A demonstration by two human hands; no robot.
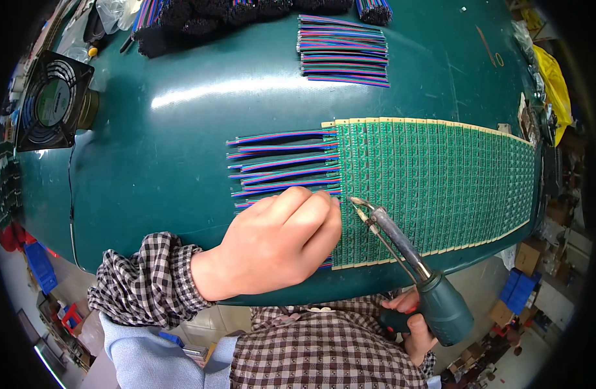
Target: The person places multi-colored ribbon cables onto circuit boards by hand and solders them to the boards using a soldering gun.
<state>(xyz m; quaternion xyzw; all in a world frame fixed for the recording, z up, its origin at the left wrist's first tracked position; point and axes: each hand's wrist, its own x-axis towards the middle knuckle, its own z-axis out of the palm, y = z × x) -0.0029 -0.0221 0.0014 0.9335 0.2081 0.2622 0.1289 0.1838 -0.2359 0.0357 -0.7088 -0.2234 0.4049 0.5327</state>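
Note:
My left hand (275,243) is closed, its fingertips pinched at the left edge of the green circuit board panels (434,185), on the end of a ribbon cable that they mostly hide. Several multicoloured ribbon cables (282,160) lie side by side above this hand, their right ends meeting the panel edge. My right hand (418,334) grips the dark green handle of a soldering gun (444,308) near the table's front edge. Its hot tip (354,200), with a thin feed tube beside it, points left over the panel edge, just right of my left fingertips.
A bundle of ribbon cables (343,52) lies at the back, with darker bundles (181,29) behind it to the left. On the far left stands a black fan (54,100) with a cord. A yellow bag (552,94) hangs at the right edge of the green table (149,175).

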